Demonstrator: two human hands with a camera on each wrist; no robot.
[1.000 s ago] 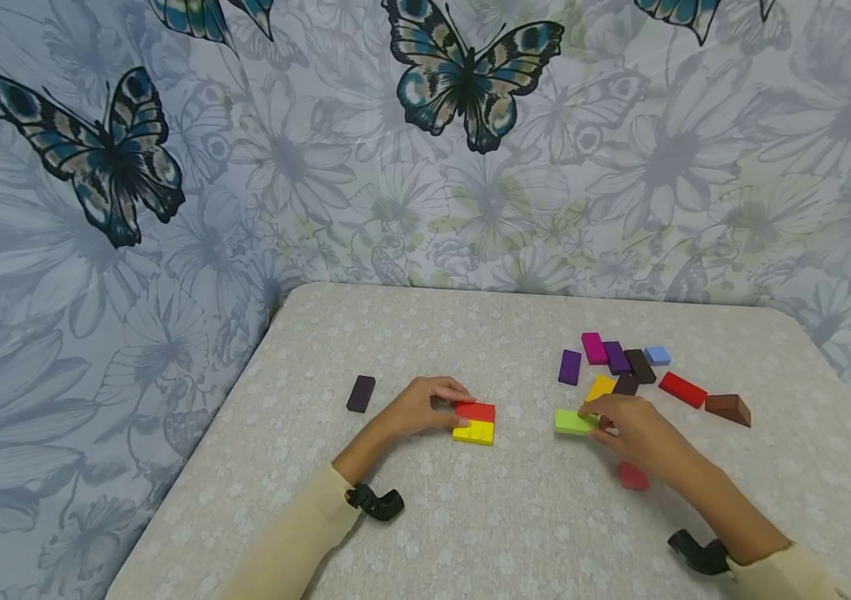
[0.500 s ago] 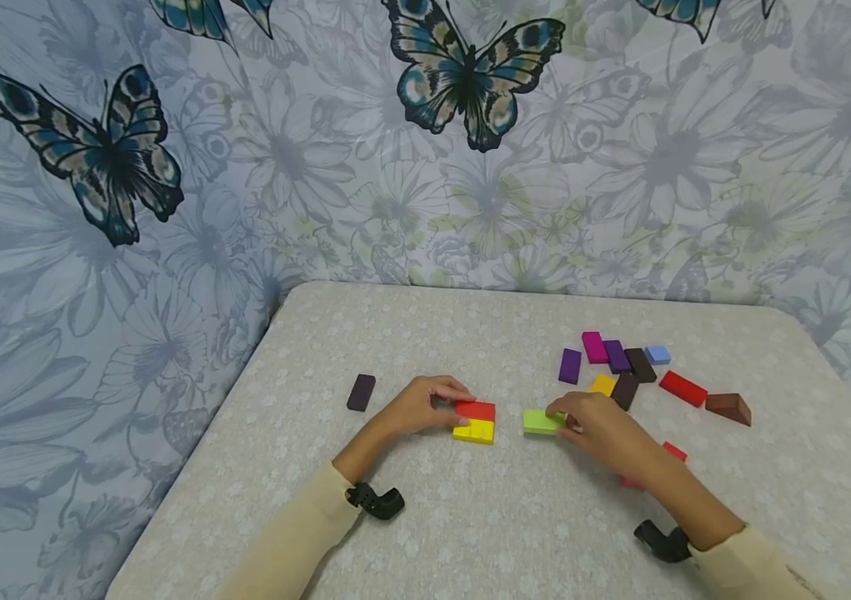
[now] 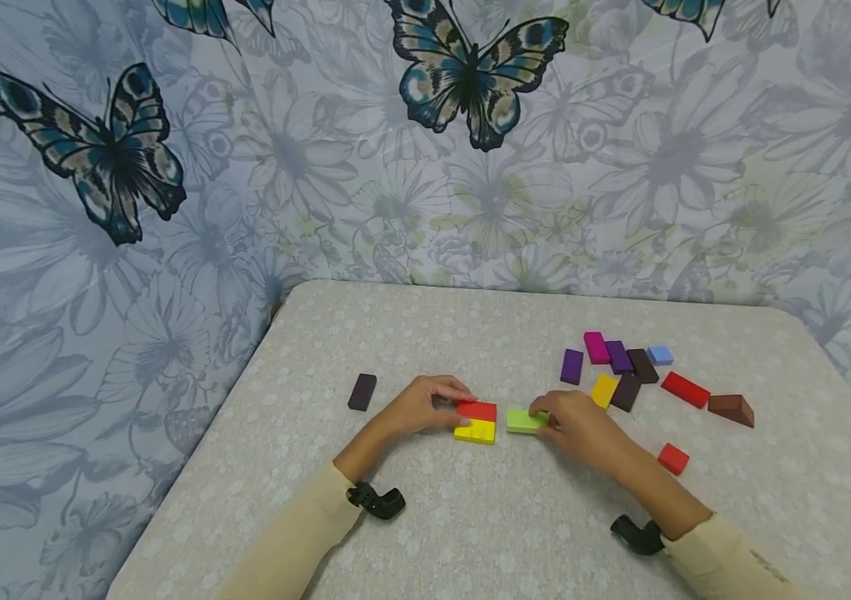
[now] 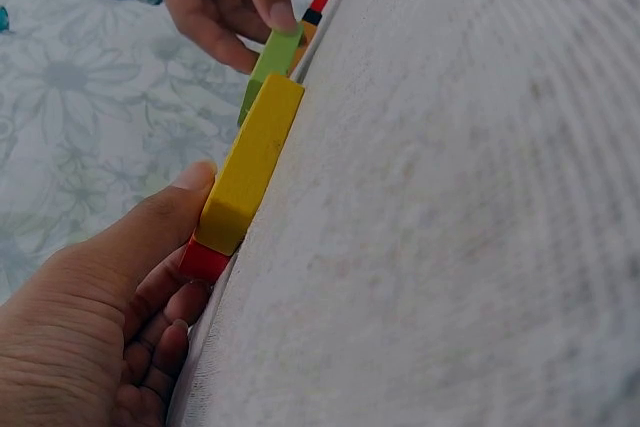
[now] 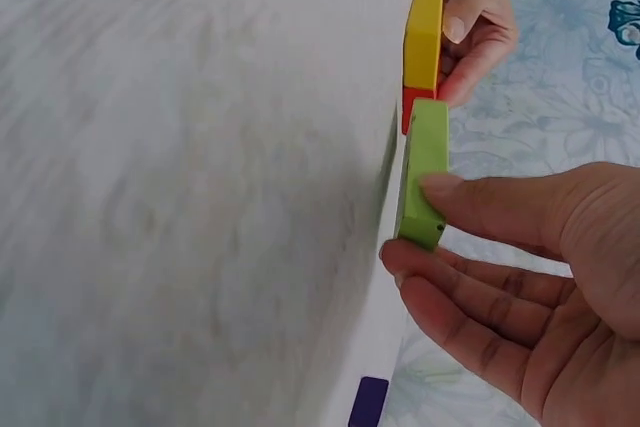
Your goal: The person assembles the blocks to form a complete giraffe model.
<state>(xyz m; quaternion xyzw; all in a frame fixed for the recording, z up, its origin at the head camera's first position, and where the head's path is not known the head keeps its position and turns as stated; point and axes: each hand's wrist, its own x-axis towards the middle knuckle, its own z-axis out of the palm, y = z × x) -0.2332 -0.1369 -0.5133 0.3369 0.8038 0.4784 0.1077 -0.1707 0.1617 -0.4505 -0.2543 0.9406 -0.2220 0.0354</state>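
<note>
A red block (image 3: pixel 477 411) and a yellow block (image 3: pixel 474 432) lie side by side, long edges together, in the middle of the table. My left hand (image 3: pixel 419 406) pinches the pair at its left end; in the left wrist view the thumb presses the yellow block (image 4: pixel 250 167) and the fingers are behind the red one (image 4: pixel 205 262). Just to the right, my right hand (image 3: pixel 583 425) grips a light green block (image 3: pixel 523 421) by its right end, between thumb and fingers (image 5: pixel 425 147). A narrow gap separates the green block from the pair in the head view.
Right of my right hand are a yellow block (image 3: pixel 603 390), dark brown blocks (image 3: pixel 626 392), purple blocks (image 3: pixel 572 366), a magenta block (image 3: pixel 596 347), a blue block (image 3: pixel 660 356), red blocks (image 3: pixel 685 390) and a brown wedge (image 3: pixel 731 409). A dark block (image 3: pixel 362 392) lies far left.
My right hand has moved left with the green block, from beside the loose blocks to near the pair. A small red block it partly covered shows fully. The left hand holds still.
</note>
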